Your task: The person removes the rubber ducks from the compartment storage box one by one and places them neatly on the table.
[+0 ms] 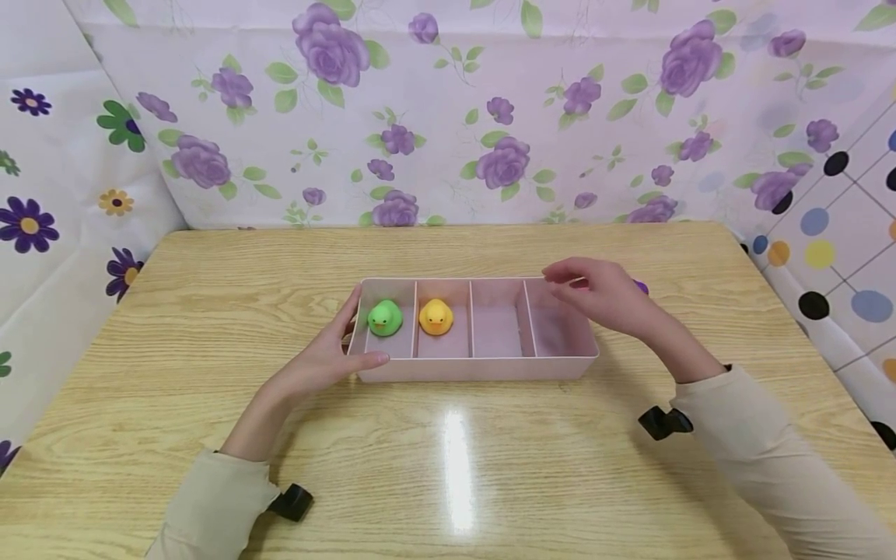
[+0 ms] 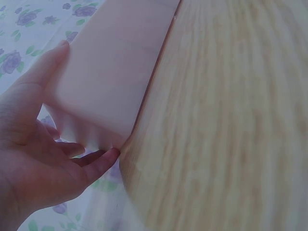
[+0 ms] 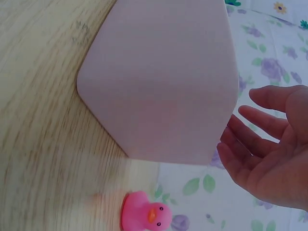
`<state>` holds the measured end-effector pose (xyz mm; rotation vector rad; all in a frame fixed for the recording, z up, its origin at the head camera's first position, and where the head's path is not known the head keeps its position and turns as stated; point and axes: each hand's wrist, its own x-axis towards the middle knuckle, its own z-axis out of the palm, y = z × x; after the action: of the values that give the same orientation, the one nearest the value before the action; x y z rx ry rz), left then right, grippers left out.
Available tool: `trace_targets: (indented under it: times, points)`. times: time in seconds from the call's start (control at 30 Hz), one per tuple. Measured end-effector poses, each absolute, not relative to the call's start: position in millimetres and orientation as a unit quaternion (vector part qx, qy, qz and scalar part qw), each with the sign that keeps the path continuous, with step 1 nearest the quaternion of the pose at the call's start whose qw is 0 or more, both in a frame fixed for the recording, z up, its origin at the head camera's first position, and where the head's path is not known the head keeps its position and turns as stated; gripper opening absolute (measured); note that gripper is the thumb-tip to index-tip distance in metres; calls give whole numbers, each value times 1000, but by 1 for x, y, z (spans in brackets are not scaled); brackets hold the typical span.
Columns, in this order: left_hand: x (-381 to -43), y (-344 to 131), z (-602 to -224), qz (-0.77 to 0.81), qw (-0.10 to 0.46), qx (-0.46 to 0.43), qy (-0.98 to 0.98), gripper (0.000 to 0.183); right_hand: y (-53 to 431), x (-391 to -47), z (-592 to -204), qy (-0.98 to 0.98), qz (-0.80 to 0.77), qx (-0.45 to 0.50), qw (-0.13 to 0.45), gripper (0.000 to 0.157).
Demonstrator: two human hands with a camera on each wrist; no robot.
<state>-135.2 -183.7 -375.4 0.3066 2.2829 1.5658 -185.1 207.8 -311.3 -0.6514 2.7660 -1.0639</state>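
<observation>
A pale pink four-compartment box [image 1: 472, 369] stands on the wooden table. My left hand [image 1: 325, 354] grips its left end, the thumb over the front rim and the fingers against the end wall. In the leftmost compartment sits a green rubber duck [image 1: 385, 318], with a yellow rubber duck [image 1: 436, 317] one compartment over. My right hand [image 1: 605, 295] hovers over the box's right end, its fingers loosely bent and holding nothing. A pink rubber duck [image 3: 144, 212] lies on the table beyond that end, mostly hidden by my right hand in the head view.
A small purple thing [image 1: 640, 287] peeks out from behind my right hand. The wooden table [image 1: 532, 467] runs back to a flower-printed cloth [image 1: 455, 117]. Other patterned cloths hang at the left and right sides.
</observation>
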Motion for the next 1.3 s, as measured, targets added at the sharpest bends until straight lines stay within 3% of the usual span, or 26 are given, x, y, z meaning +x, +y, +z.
trace_targets:
  times: [1.3]
  points:
    - [-135,-183,-375,560,177,107,803,107,121,-190,-302,873,-347,-334,77,30]
